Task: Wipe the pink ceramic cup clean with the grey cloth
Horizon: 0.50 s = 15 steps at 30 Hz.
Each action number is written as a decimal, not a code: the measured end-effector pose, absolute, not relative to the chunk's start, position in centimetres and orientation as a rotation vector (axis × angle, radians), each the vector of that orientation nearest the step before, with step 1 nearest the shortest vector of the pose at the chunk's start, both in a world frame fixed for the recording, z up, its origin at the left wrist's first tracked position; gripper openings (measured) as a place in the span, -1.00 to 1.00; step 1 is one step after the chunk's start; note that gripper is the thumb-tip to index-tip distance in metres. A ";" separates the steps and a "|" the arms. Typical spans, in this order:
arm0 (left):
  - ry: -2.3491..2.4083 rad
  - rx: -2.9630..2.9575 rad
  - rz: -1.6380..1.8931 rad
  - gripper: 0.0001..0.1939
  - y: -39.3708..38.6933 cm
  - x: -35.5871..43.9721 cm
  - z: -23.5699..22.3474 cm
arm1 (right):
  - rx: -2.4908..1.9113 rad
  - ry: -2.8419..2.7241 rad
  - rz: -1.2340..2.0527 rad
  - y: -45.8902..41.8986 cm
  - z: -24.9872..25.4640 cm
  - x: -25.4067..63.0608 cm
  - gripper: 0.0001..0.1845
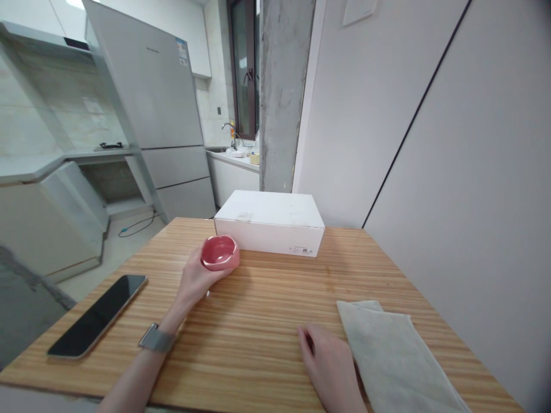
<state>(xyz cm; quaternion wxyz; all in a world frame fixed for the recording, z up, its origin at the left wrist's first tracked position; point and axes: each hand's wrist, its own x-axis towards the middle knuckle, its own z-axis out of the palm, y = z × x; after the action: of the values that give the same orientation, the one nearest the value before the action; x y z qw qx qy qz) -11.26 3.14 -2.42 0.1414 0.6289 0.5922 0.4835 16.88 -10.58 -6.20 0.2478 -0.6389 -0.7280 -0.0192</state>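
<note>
My left hand (196, 281) is wrapped round a small pink bowl (220, 252) that sits on the wooden table (258, 321), just in front of a white cardboard box (271, 222). A grey watch band circles that wrist. My right hand (331, 361) lies flat on the table near the front edge, fingers stretched out and holding nothing. Its right side touches the edge of a folded grey-green cloth (396, 355).
A black phone (100, 314) lies face up at the table's left edge. A white wall runs along the table's right side. Behind are a grey fridge (150, 109), a concrete pillar (282, 92) and a counter with a sink tap (230, 135).
</note>
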 end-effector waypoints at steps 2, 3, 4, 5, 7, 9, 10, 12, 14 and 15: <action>1.786 1.733 1.401 -0.08 3.5 -12.2 -2.8 | -1.765 -1.988 -0.076 -10.5 -6.0 16.7 -0.64; 1.824 1.690 1.400 -0.09 3.6 -12.4 -3.0 | -1.766 -1.987 -0.084 -10.6 -5.9 16.6 -0.63; 1.858 1.651 1.397 -0.10 3.7 -12.5 -3.1 | -1.760 -1.980 -0.091 -10.7 -5.8 16.6 -0.62; 1.887 1.618 1.393 -0.10 3.8 -12.6 -3.1 | -1.750 -1.966 -0.100 -10.9 -5.7 16.7 -0.61; 1.914 1.592 1.377 -0.11 4.0 -12.6 -3.2 | -1.739 -1.904 -0.155 -11.5 -5.7 17.5 -0.59; 1.913 1.598 1.362 -0.11 4.1 -12.6 -3.3 | -1.759 -1.813 -0.272 -12.4 -5.8 18.9 -0.59; 1.912 1.605 1.357 -0.11 4.2 -12.7 -3.4 | -1.775 -1.776 -0.338 -12.9 -5.9 19.9 -0.60; 1.916 1.621 1.343 -0.09 4.4 -12.7 -3.6 | -1.802 -1.757 -0.450 -14.1 -6.2 22.0 -0.61; 1.927 1.635 1.335 -0.07 4.5 -12.8 -3.9 | -1.842 -1.800 -0.518 -15.2 -6.7 23.8 -0.60; 1.926 1.642 1.334 -0.06 4.6 -12.8 -4.1 | -1.871 -1.809 -0.549 -15.7 -7.0 24.6 -0.58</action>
<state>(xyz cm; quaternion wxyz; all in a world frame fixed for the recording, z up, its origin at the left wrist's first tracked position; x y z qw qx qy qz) -12.76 4.57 -4.07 0.1397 0.5682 0.6667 0.4616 24.59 -15.73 -6.97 0.2387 -0.6830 -0.6606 -0.2005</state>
